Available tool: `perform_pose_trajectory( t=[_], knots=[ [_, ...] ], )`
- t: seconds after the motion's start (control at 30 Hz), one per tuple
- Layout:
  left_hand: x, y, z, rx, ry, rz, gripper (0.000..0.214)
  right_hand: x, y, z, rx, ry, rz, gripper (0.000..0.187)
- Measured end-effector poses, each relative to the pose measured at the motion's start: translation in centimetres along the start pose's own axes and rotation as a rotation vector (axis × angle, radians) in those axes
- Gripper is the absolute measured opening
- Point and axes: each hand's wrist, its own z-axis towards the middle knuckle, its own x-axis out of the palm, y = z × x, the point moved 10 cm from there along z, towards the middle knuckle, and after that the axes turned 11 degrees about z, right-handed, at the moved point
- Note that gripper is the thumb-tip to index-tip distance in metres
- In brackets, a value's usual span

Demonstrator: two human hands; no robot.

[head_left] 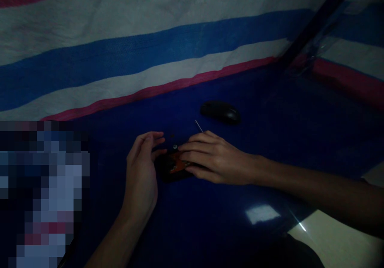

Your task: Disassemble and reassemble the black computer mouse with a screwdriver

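An opened computer mouse base (163, 174), black with an orange circuit board (179, 165) inside, lies on the blue table. My right hand (214, 156) covers its right end, fingers and thumb closed around the board area; the exact contact is hidden. My left hand (142, 168) is at the left end, its fingers curved and apart, holding nothing visible. A small round part (175, 147) sits just beyond the base. Past my right fingers a thin metal shaft (199, 126) sticks out; I cannot tell whether it is held. Farther back rests a black mouse cover (220, 112).
The dark blue tabletop (210, 216) meets a striped sheet (144, 44) at the back. A dark pole (318, 22) slants at the back right. Pale floor (324, 236) shows past the near right edge. The left side is pixelated.
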Motion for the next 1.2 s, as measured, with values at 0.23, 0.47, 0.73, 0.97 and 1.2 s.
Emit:
perform_pose_trajectory(
  t=[0.23,0.47,0.73,0.97,1.2],
  knots=[
    [0.4,-0.2,-0.1,0.013,0.018,0.015,0.018,-0.2,0.6,-0.1,-0.034,0.017,-0.052,0.026],
    [0.3,0.0,-0.1,-0.003,0.014,0.009,0.017,-1.0,0.8,-0.2,-0.064,-0.057,-0.027,0.031],
    [-0.3,-0.5,0.0,0.023,-0.045,-0.061,0.016,-7.3,-8.0,-1.6,0.386,-0.219,-0.328,0.026],
    [-1.0,-0.8,0.1,0.038,-0.100,-0.102,0.014,-6.1,-14.4,-4.3,0.743,0.063,-0.247,0.053],
    [-1.0,-0.7,0.2,0.056,-0.126,-0.104,0.014,-6.7,-11.9,-2.8,0.597,-0.064,-0.172,0.053]
  ],
)
